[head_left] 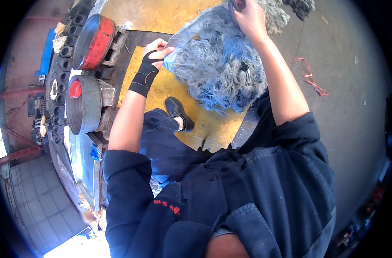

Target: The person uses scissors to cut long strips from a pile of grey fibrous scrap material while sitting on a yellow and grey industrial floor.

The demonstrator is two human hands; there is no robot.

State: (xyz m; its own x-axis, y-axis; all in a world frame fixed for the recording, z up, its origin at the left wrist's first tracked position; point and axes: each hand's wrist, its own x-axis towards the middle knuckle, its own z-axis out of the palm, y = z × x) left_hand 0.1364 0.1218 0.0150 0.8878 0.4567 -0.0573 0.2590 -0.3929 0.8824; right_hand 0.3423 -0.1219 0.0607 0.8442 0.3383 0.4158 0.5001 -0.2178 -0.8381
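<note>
Left hand [158, 50]: wears a black wrist wrap; grip closed on the left edge of the clear plastic bag [191, 31], fingers pinched over the film.
Right hand [249, 18]: raised higher, toward the top of the view; grip closed on the opposite edge of the bag mouth (fingertips partly cut off by the picture rim).
Clear plastic bag: stretched between both hands, held in the air above the floor.
Waste yarn bundle [222, 69]: tangled grey and blue threads, hanging in and below the bag, between the two forearms.
Floor [204, 124]: yellow painted patch directly under the bundle; grey concrete to the right.
Shoe [179, 112]: black, planted on the yellow patch, just left of the bundle's lower end.
Red scraps [310, 77]: thin strips on the concrete, well apart from the hands.
Metal drums [86, 101]: two round parts, one with a red rim, on a machine at the left.
</note>
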